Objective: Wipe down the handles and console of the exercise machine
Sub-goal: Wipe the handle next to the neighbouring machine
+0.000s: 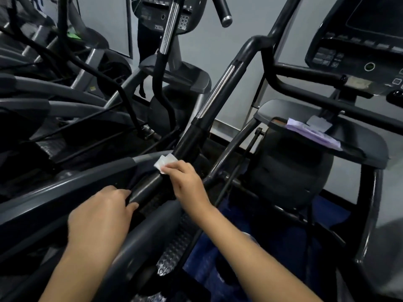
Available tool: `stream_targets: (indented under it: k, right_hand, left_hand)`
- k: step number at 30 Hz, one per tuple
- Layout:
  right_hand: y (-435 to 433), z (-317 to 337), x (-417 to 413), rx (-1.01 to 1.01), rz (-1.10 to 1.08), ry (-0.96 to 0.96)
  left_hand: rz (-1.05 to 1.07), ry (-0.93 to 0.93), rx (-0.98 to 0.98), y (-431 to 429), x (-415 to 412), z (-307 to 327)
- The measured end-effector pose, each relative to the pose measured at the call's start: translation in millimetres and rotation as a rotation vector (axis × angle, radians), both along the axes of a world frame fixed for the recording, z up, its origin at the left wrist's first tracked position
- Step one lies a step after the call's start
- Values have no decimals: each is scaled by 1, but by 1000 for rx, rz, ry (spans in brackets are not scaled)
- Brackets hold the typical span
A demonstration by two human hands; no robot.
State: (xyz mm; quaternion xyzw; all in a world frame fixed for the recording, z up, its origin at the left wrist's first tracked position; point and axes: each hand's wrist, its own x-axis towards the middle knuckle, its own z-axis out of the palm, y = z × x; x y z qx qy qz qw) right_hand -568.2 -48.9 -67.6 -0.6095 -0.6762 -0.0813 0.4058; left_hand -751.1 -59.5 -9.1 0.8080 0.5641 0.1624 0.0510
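Exercise machine (290,171): dark frame filling the right and centre of the head view. A neighbouring machine (187,77) stood close on the left, so the reach went in between the two.

Console (359,51): upper right, well apart from both hands, with nothing on it. Judged not yet reached by this pass.

Tray (370,149): below the console, carrying a purple folded sheet or cloth (314,134). Could not tell which it was. Probably parked there to keep it within reach.

Handle (218,92): long black bar with a chrome strip, rising on a slant from low centre toward the upper right. This was the part being worked on.

Left hand (100,216): at the bar's low end, fingers (122,192) curled round it. Likely a brace, since a swinging handle would give way under a wiping push.

Right hand (188,182): just above the left on the same bar, fingertips closed together on the wipe and pressing it to the bar's surface.

Wipe (163,163): small, white and crumpled, touching the black lower section of the handle, well below the chrome strip. From this position the upper bar, the other handle and the console looked to remain, so the task seemed early to midway.
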Motion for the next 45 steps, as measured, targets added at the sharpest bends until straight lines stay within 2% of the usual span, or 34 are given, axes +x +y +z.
stream_targets:
  k: [3,7,10,14,19,23,26,29,31,33,35,39,41,45]
  right_hand:
    - [-18,-11,-35,-51,4,174]
    - [-28,4,-54,-133,129,73]
    - [-10,18,-35,-192,-26,5]
    - [-1,25,-32,-271,-182,32]
    - [-28,17,-83,-200,-13,-107]
    - [-36,23,-89,-290,141,-90]
    - [-25,35,-69,-251,78,37]
    - [-25,30,-77,-240,-60,13]
    - [-38,22,-102,-202,16,-34]
    - [-55,18,-124,-245,119,-62]
    - [-55,23,-122,-292,133,-32]
    - [-42,31,-108,-282,-72,140]
    - [-46,24,-126,-255,-92,58]
    - [-69,22,-153,-326,62,-14]
  left_hand:
    - [-39,11,-8,-9,-25,0]
    - [-94,28,-22,-12,-41,-2]
    - [-117,51,-35,-9,-43,-1]
    - [-135,57,-64,-7,-44,0]
    - [-113,52,-71,-19,-64,3]
    - [-32,30,-48,-39,-89,-3]
    - [-4,16,-33,-45,-91,-7]
    - [0,55,-24,-43,-88,-9]
    - [1,92,-12,-42,-87,-10]
    - [1,113,5,-42,-86,-11]
    - [-5,137,19,-44,-86,-12]
    - [-34,159,19,-44,-87,-11]
    - [-46,174,18,-43,-88,-11]
    - [-68,178,17,-43,-90,-11]
